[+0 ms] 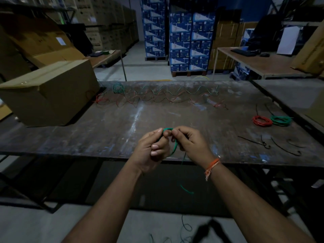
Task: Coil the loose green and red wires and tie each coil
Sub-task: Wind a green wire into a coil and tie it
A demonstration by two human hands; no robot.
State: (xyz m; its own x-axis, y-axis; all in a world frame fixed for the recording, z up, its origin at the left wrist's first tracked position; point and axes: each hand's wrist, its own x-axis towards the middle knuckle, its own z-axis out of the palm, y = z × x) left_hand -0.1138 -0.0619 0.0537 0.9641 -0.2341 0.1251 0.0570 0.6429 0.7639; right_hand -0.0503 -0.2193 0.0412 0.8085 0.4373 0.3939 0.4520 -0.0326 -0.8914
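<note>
Your left hand (154, 148) and right hand (190, 140) meet just above the near edge of the bench (87, 137). Both sets of fingers are curled and pinch one small green coil (172, 146); its loose tail (186, 190) hangs down past the bench edge.

Two finished coils lie touching at the far right of the bench: one red coil (262, 121) and one green coil (281, 120). About four black cable ties (254, 142) lie scattered in front of them.

Along the far edge, loose green and red wires (166, 96) lie in a tangled wavy row; how many there are cannot be told. One small green bundle (118, 88) sits at their left end. One large cardboard box (50, 95) stands on the bench's left corner, beside those wires.
</note>
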